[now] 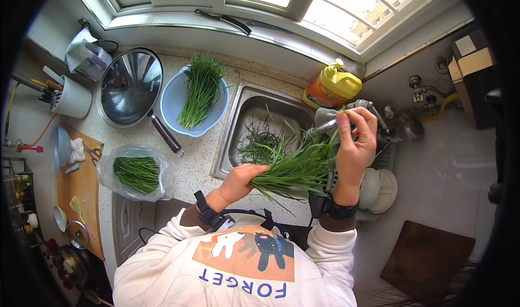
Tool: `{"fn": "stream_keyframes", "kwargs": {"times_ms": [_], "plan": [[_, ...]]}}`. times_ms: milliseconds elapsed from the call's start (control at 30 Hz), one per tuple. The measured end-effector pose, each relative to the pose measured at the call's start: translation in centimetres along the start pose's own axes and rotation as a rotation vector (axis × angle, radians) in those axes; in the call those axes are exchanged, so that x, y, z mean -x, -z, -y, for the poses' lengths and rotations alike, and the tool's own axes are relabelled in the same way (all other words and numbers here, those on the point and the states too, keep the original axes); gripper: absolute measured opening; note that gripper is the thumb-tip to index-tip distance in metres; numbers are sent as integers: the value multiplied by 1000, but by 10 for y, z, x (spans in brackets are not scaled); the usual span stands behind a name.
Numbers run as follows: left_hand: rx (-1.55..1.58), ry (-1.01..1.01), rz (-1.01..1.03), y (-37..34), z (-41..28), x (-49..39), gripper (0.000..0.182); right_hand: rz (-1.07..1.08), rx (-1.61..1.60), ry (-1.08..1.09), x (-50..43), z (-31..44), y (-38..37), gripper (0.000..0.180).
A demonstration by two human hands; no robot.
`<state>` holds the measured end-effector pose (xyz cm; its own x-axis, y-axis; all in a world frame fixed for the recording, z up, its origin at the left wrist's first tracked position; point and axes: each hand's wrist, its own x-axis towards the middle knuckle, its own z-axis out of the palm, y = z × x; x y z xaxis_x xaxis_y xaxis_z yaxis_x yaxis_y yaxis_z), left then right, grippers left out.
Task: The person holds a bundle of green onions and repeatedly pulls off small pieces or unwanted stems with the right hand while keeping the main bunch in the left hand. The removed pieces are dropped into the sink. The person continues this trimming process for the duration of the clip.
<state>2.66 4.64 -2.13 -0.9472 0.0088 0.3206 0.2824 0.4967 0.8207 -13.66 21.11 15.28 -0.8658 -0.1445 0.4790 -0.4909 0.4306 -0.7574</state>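
Observation:
My left hand (239,185) grips one end of a bunch of green chives (296,169) over the near edge of the steel sink (231,134). At the bunch's right, my right hand (357,138) is raised, thumb and fingertips pinched together on a thin green piece of chive. Loose trimmed greens (260,144) lie in the sink basin below. A light blue basin (172,106) left of the sink holds another chive bunch (199,95). Nearer and further left, more chives (137,173) lie in a clear plastic bag (164,181).
A pan lid or pan with a dark handle (130,87) stands left of the basin. A yellow pump bottle (335,83) is behind the sink, near the faucet (367,106). Plates (384,189) sit in a rack at right. A knife (231,22) rests on the windowsill.

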Motion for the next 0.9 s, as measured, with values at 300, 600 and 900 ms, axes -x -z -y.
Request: {"fn": "stream_keyframes", "kwargs": {"times_ms": [300,600,900], "plan": [[18,18,3,-2,-1,-1,42,395,213,217,4,13,-23,24],[18,4,40,1,-2,0,51,458,128,221,12,17,-49,13],[34,39,18,0,-2,-2,44,339,-60,110,13,17,-47,11]]}}
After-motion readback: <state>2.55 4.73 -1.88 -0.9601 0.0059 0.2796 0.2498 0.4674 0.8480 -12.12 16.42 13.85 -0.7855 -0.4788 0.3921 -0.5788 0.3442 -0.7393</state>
